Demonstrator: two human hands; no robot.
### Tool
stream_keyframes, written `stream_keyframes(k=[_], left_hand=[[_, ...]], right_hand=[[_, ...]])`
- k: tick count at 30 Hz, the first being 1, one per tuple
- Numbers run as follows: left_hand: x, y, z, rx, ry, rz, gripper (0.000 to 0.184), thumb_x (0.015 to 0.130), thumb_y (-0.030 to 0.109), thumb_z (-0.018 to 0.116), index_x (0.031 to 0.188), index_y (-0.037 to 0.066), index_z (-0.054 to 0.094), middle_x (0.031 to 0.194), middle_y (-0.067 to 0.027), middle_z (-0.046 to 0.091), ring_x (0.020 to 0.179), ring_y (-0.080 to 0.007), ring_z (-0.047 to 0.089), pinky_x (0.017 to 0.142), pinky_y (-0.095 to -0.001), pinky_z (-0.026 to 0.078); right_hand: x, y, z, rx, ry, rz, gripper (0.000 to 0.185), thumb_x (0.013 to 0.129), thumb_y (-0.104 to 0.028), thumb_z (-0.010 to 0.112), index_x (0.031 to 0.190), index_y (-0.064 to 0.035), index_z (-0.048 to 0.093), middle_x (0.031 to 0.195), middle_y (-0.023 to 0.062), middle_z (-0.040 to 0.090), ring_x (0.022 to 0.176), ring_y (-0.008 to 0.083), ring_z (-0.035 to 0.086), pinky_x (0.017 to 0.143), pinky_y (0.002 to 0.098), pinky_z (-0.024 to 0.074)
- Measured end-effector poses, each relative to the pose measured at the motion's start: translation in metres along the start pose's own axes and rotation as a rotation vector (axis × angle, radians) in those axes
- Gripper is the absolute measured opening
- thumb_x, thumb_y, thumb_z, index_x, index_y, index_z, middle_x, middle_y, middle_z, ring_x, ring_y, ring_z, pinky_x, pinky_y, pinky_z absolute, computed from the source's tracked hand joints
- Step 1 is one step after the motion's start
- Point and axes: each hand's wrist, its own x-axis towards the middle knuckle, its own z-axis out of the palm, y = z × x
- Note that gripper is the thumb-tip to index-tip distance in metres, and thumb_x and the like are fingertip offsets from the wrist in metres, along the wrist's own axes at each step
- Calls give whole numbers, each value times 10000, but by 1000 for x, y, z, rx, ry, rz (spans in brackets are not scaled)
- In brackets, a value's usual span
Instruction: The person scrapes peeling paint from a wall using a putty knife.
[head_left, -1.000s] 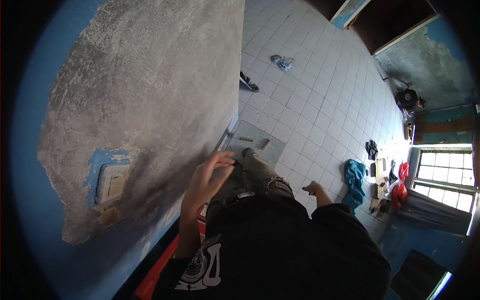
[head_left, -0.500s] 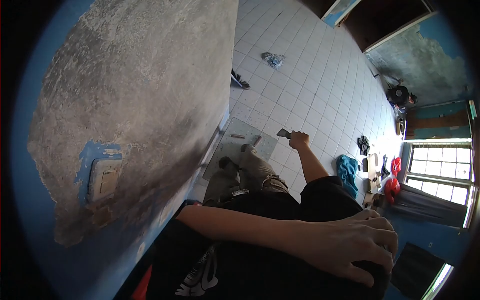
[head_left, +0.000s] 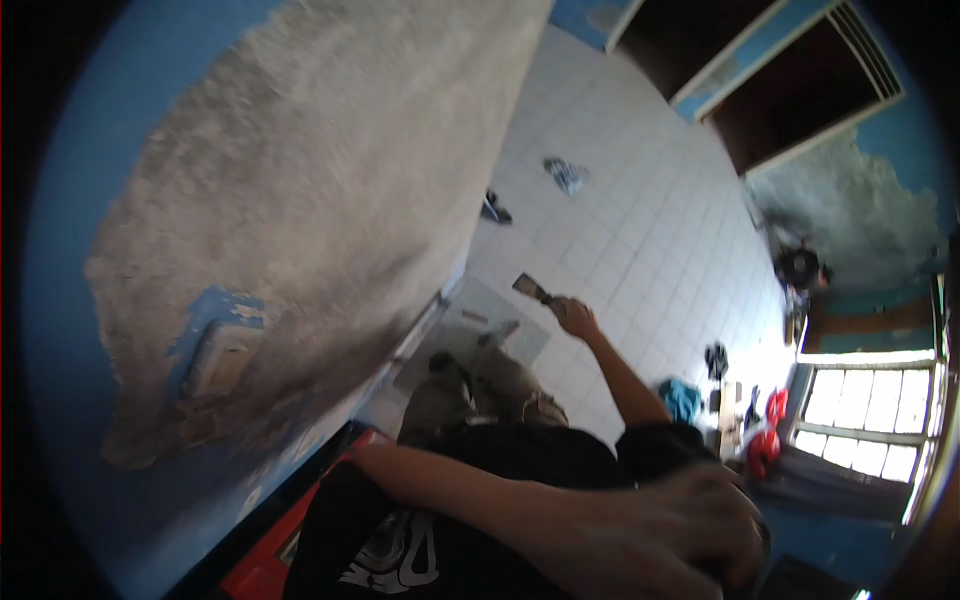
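My right hand (head_left: 575,318) is stretched forward over the floor, its fingers wrapped round the handle of a scraper (head_left: 530,288). The flat metal blade points away from me, apart from the wall. Across my chest, my left hand (head_left: 680,530) reaches to my right upper arm and lies at the black sleeve (head_left: 655,440). Motion smears its fingers. On my left stands a wall (head_left: 330,180) with bare grey plaster, where the blue paint remains only round the edges. A switch plate (head_left: 228,358) sits low on it.
My feet are on a grey sheet (head_left: 525,345) on the tiled floor (head_left: 640,190). Debris (head_left: 566,175) lies farther off. Teal cloth (head_left: 680,402) and red bags (head_left: 765,452) lie near the window (head_left: 865,400). What looks like a crouching person (head_left: 800,266) is by the far wall.
My view has tilted, so the room appears lower in it. My right hand has swung the scraper leftward, nearer the wall. My left hand has shifted at the sleeve and is now blurred.
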Motion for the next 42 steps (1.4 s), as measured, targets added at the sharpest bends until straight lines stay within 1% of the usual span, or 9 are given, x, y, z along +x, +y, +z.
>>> stream_keyframes(k=[6,14,18,21,28,32,35,38,42], left_hand=[[-84,33,-70,380,516,-649,235,790,84,622,1022,60,590,972,-82,562,976,-195,511,853,-302,400],[-128,53,-84,683,1028,-683,136,812,23,558,944,-11,568,898,-92,580,861,-156,551,826,-304,418],[-111,37,-84,670,1225,-583,125,820,11,545,937,-31,555,889,-105,573,859,-170,549,828,-325,422],[-106,21,-80,657,1320,-577,135,824,11,543,949,-37,547,896,-115,581,866,-180,558,840,-334,426],[-98,9,-76,787,1475,-550,138,820,13,550,951,-31,553,862,-119,605,845,-188,587,814,-333,452],[-92,3,-70,885,1557,-558,143,818,20,554,952,-30,554,850,-118,608,833,-187,592,788,-325,462],[-97,-1,-67,866,1569,-497,140,822,22,549,953,-28,555,850,-116,608,838,-185,591,787,-313,459],[-95,-6,-68,851,1627,-503,138,820,16,547,951,-26,555,853,-115,610,843,-182,589,792,-303,455],[-90,-8,-70,846,1562,-467,137,822,19,546,952,-26,555,857,-113,610,847,-178,587,798,-300,452]], right_hand=[[-8,-112,-132,886,323,58,291,753,-236,688,943,-24,625,775,57,626,681,83,551,598,252,451],[61,-188,-334,2281,531,-632,246,854,-315,568,783,-79,576,723,75,597,754,186,558,807,333,441],[82,-243,-397,2394,562,-798,326,875,-366,519,690,-96,525,628,30,531,624,134,512,699,274,451],[107,-249,-420,2398,155,-1205,442,893,-388,483,567,-145,308,489,-57,260,409,39,272,399,183,284],[105,-280,-452,2300,346,-1473,405,906,-336,443,558,-171,317,464,-69,247,368,28,231,347,189,222],[112,-320,-450,2273,549,-1125,402,892,-236,439,524,-172,290,471,-67,218,363,47,195,345,199,185],[106,-285,-459,2399,450,-1476,422,897,-231,417,519,-176,238,443,-57,210,356,52,181,345,204,192],[107,-324,-453,2293,551,-1180,417,895,-232,411,523,-179,228,429,-58,219,350,43,203,336,196,218],[117,-276,-463,2449,595,-1310,419,891,-228,429,528,-171,229,423,-54,225,349,56,245,333,217,229]])
